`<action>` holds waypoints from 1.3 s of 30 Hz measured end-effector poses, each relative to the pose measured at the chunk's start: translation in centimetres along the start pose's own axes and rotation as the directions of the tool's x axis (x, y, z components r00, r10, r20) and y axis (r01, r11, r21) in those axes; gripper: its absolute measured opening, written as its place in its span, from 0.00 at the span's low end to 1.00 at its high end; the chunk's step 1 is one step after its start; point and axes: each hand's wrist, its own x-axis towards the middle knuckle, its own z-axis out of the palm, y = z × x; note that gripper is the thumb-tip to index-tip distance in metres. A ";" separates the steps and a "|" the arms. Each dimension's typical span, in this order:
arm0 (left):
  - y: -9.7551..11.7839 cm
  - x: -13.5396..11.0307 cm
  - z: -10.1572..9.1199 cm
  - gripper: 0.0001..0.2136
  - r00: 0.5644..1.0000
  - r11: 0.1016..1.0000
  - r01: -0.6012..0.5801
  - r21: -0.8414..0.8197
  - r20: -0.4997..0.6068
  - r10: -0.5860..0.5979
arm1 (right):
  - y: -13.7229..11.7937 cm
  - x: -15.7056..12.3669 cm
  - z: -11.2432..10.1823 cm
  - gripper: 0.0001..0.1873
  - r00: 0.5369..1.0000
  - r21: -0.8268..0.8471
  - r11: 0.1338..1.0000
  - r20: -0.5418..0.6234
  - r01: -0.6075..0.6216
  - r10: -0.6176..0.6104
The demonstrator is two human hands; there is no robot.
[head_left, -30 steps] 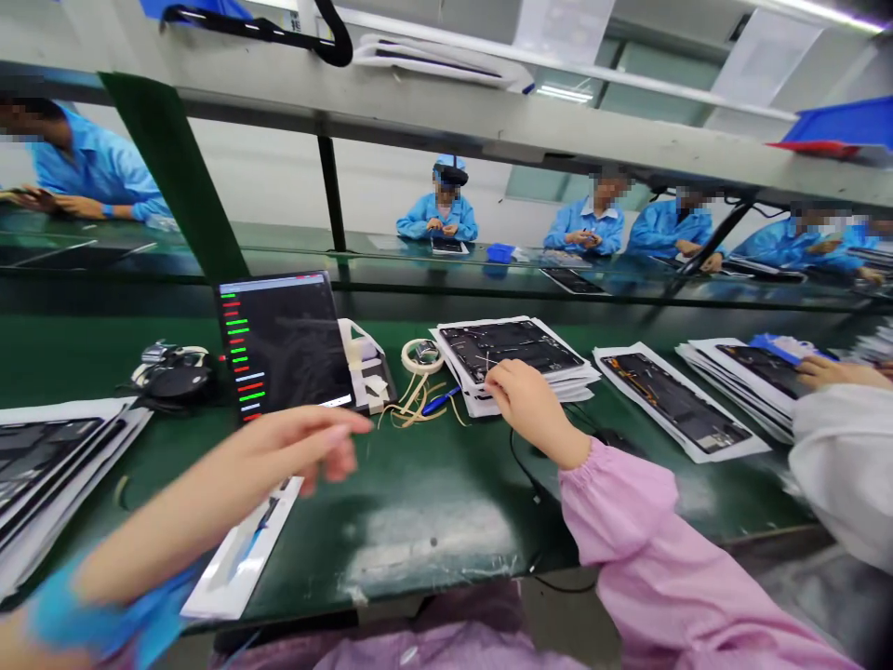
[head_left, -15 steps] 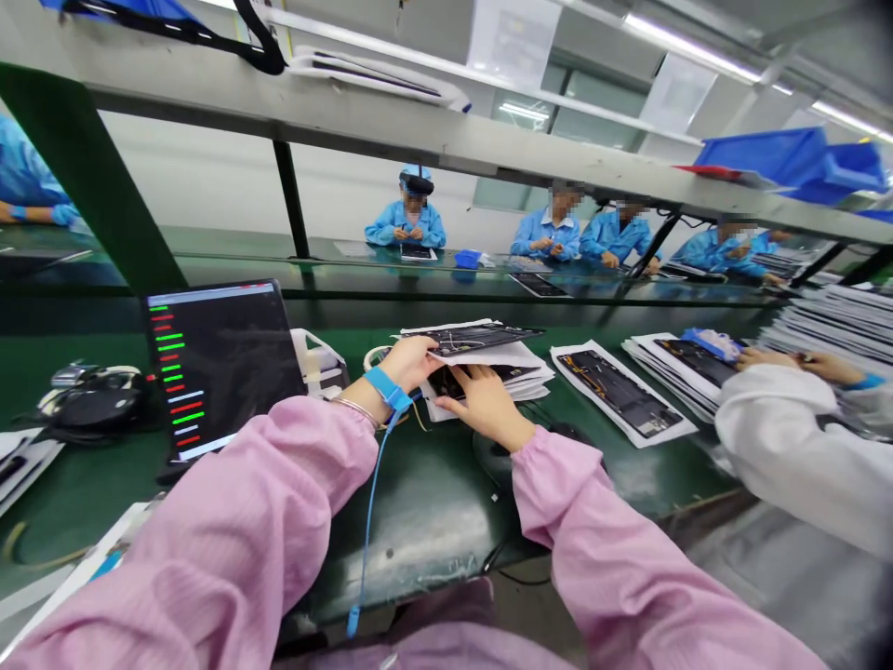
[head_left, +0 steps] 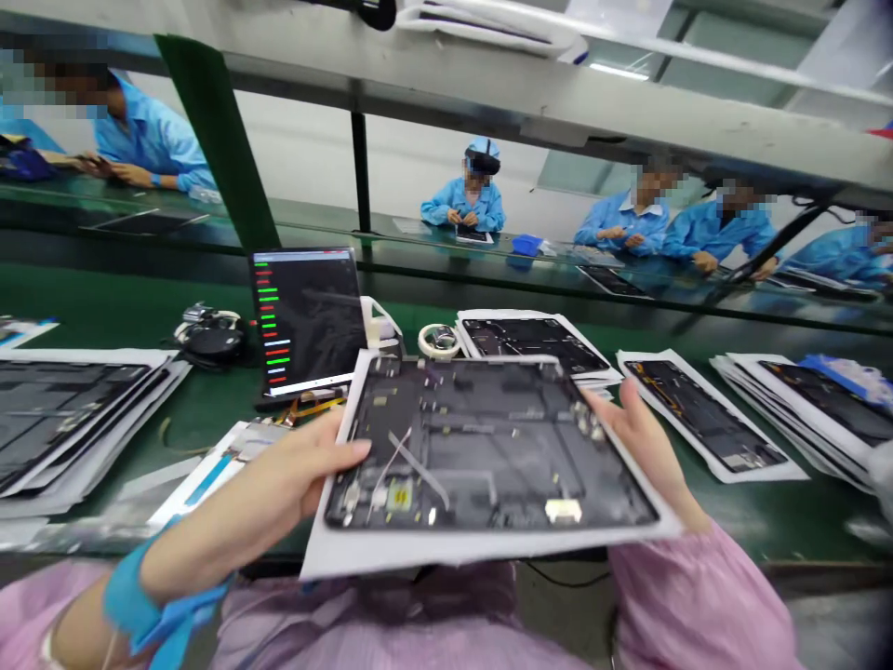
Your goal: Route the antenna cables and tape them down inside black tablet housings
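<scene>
Between my two hands is a black tablet housing (head_left: 481, 447), its inner side facing up, lying on a white paper sheet (head_left: 391, 556) just in front of my body. My left hand (head_left: 293, 470) grips the left edge, thumb on top and fingers underneath. At the right edge, my right hand (head_left: 646, 447) holds the sheet and housing, its thumb raised and its other fingers partly hidden beneath. Thin white and clear strips lie across the left part of the housing. A blue wrist strap (head_left: 136, 596) circles my left wrist. Behind the held piece sits a stack of similar housings (head_left: 537, 340) on paper.
A tablet screen with coloured lines (head_left: 307, 321) stands at left behind my hand. More housings on paper lie at far left (head_left: 70, 409) and right (head_left: 712, 414). A tape roll (head_left: 438, 340) and a coiled black device (head_left: 209, 335) rest behind. Several co-workers sit across the bench.
My hands have lifted a housing with its paper off the stack and brought it toward my body. The view has turned left, showing more of the left-hand pile.
</scene>
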 end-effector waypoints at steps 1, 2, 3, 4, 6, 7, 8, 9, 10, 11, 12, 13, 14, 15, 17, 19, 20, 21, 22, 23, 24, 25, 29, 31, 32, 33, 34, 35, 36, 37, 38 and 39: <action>-1.6 -1.1 -1.3 0.19 1.000 0.995 0.020 0.095 -0.006 -0.020 | 0.3 -0.7 0.7 0.20 0.995 0.093 0.993 0.080 -0.065 0.058; -3.0 -2.0 -2.5 0.20 1.000 0.978 0.009 0.210 -0.019 -0.005 | 0.7 -1.3 1.6 0.22 0.973 0.160 0.976 0.200 -0.151 0.118; -4.1 -2.6 -3.4 0.20 0.999 0.940 -0.024 0.340 -0.032 0.037 | 1.2 -1.7 2.7 0.24 0.945 0.149 0.964 0.277 -0.220 0.173; -4.9 -3.0 -4.2 0.21 0.996 0.878 -0.035 0.477 -0.052 0.068 | 1.8 -2.1 3.8 0.26 0.921 0.065 0.964 0.318 -0.258 0.225; -5.5 -3.5 -5.1 0.24 0.990 0.684 0.020 0.729 -0.110 0.088 | 2.9 -2.4 5.8 0.28 0.903 -0.197 0.951 0.316 -0.236 0.290; -5.5 -3.6 -5.3 0.25 0.986 0.558 0.088 0.825 -0.151 0.067 | 3.2 -2.4 6.5 0.29 0.905 -0.291 0.934 0.306 -0.208 0.297; -5.2 -3.7 -5.3 0.27 0.978 0.414 0.167 0.895 -0.202 0.042 | 3.2 -2.3 7.0 0.30 0.909 -0.358 0.916 0.293 -0.183 0.296; -4.9 -3.7 -5.1 0.28 0.966 0.263 0.242 0.934 -0.258 0.029 | 3.0 -2.1 7.3 0.30 0.916 -0.395 0.903 0.274 -0.170 0.292; -4.4 -3.7 -4.8 0.28 0.953 0.125 0.294 0.948 -0.300 0.034 | 2.4 -1.9 7.6 0.28 0.928 -0.419 0.895 0.247 -0.156 0.277; -4.0 -3.5 -4.4 0.28 0.945 0.026 0.323 0.946 -0.324 0.055 | 1.6 -1.6 8.0 0.25 0.943 -0.442 0.889 0.228 -0.122 0.242; -3.6 -3.2 -3.9 0.26 0.944 -0.022 0.321 0.947 -0.319 0.083 | 0.5 -1.3 8.6 0.21 0.955 -0.455 0.888 0.222 -0.075 0.194; -3.3 -2.8 -3.4 0.23 0.953 -0.020 0.288 0.958 -0.284 0.106 | -0.8 -0.9 9.3 0.16 0.964 -0.455 0.890 0.245 0.017 0.107; -3.1 -2.1 -2.9 0.19 0.967 0.023 0.224 0.974 -0.225 0.120 | -2.1 -0.5 10.3 0.11 0.940 -0.407 0.904 0.340 0.135 0.012; -3.0 -1.4 -2.5 0.16 0.980 0.077 0.147 0.986 -0.155 0.123 | -3.2 0.0 11.5 0.07 0.896 -0.346 0.916 0.444 0.205 -0.033; -2.9 0.4 -2.0 0.12 0.991 0.145 0.046 0.988 -0.064 0.118 | -5.0 1.0 14.1 0.06 0.829 -0.282 0.924 0.556 0.258 -0.061; -3.0 2.1 -2.1 0.12 0.992 0.177 0.019 0.984 -0.040 0.120 | -5.7 2.0 16.2 0.10 0.802 -0.272 0.926 0.596 0.262 -0.052; -3.0 2.8 -2.4 0.12 0.992 0.199 0.009 0.980 -0.034 0.120 | -5.8 2.3 16.8 0.10 0.787 -0.263 0.928 0.615 0.265 -0.050; -2.8 3.3 -2.6 0.12 0.993 0.228 -0.006 0.974 -0.021 0.117 | -5.8 2.6 17.1 0.10 0.779 -0.253 0.930 0.625 0.267 -0.054; -2.6 3.7 -2.9 0.12 0.994 0.264 -0.026 0.964 -0.003 0.109 | -5.8 2.6 17.1 0.09 0.777 -0.240 0.932 0.626 0.271 -0.064; -2.4 3.9 -3.1 0.12 0.995 0.305 -0.046 0.951 0.018 0.096 | -5.8 2.6 16.8 0.08 0.784 -0.228 0.935 0.616 0.273 -0.078; -2.1 4.0 -3.2 0.12 0.996 0.348 -0.065 0.935 0.039 0.079 | -5.9 2.3 16.3 0.06 0.798 -0.219 0.937 0.595 0.272 -0.093; -1.7 4.1 -3.2 0.12 0.996 0.385 -0.083 0.919 0.064 0.062 | -5.9 1.9 15.6 0.05 0.816 -0.217 0.938 0.569 0.271 -0.104; -1.3 4.5 -1.2 0.13 0.969 0.723 -0.109 0.682 0.235 -0.075 | -5.9 -0.1 12.9 0.03 0.900 -0.063 0.987 0.421 0.149 -0.109; -1.7 5.2 0.5 0.13 0.930 0.895 -0.076 0.439 0.354 -0.095 | -5.4 -1.0 11.8 0.04 0.937 0.134 0.991 0.346 -0.003 -0.044; -2.0 5.6 1.4 0.13 0.920 0.939 -0.059 0.340 0.383 -0.081 | -5.2 -1.3 11.2 0.05 0.947 0.223 0.972 0.320 -0.071 -0.004; -2.3 6.0 2.3 0.12 0.921 0.956 -0.053 0.290 0.385 -0.066 | -4.9 -1.5 10.6 0.06 0.953 0.279 0.953 0.302 -0.119 0.030; -2.6 6.3 3.1 0.10 0.928 0.958 -0.051 0.281 0.368 -0.058 | -4.7 -1.6 10.0 0.06 0.958 0.308 0.940 0.282 -0.145 0.055; -2.8 6.6 3.9 0.08 0.938 0.952 -0.054 0.302 0.343 -0.055 | -4.6 -1.7 9.3 0.06 0.962 0.315 0.936 0.262 -0.158 0.074; -3.0 6.8 4.4 0.08 0.947 0.939 -0.063 0.339 0.318 -0.051 | -4.5 -1.7 8.5 0.06 0.965 0.307 0.938 0.246 -0.163 0.088; -3.1 7.0 4.9 0.08 0.952 0.920 -0.080 0.385 0.303 -0.043 | -4.5 -1.7 7.7 0.06 0.966 0.291 0.942 0.236 -0.169 0.101; -3.1 7.1 5.2 0.08 0.954 0.893 -0.107 0.436 0.299 -0.031 | -4.5 -1.7 6.9 0.07 0.965 0.274 0.945 0.234 -0.179 0.115; -3.0 7.1 5.4 0.09 0.954 0.861 -0.146 0.486 0.301 -0.008 | -4.5 -1.6 6.1 0.07 0.961 0.259 0.946 0.242 -0.196 0.133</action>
